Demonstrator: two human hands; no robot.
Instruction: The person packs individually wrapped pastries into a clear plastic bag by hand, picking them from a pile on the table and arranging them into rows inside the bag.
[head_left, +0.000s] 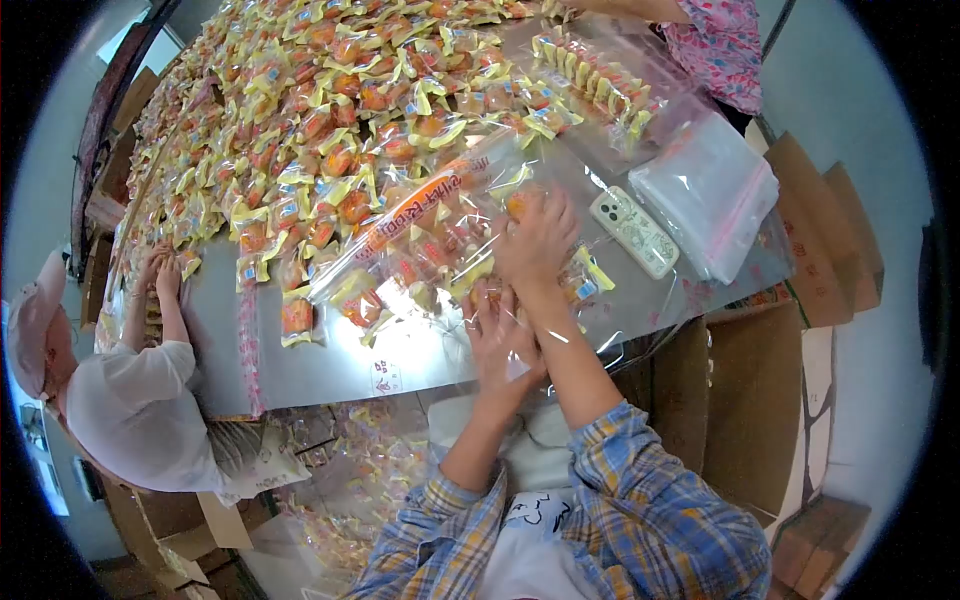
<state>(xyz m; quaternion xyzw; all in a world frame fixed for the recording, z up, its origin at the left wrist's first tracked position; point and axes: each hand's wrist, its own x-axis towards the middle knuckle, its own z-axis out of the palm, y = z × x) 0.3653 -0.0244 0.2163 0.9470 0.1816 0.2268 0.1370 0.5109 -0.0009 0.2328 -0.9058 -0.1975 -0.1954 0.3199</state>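
In front of me lies a large clear plastic bag (425, 205) with an orange printed band, and several small wrapped packets (365, 308) with orange contents and yellow ends show in or under it. My left hand (505, 345) is closed on a wrapped packet (487, 291) at the near edge of the bag. Farther forward, my right hand (538, 240) has its fingers curled over another packet (520, 203). My right wrist passes close beside the left fingers. Glare on the film partly hides the fingertips.
A big heap of wrapped packets (330, 90) covers the far table. To the right lie a phone (635, 231) and a stack of clear bags (710, 190). A co-worker in white (135, 410) sits left; another's patterned sleeve (715, 50) shows at top right. Cardboard boxes (755, 400) stand right.
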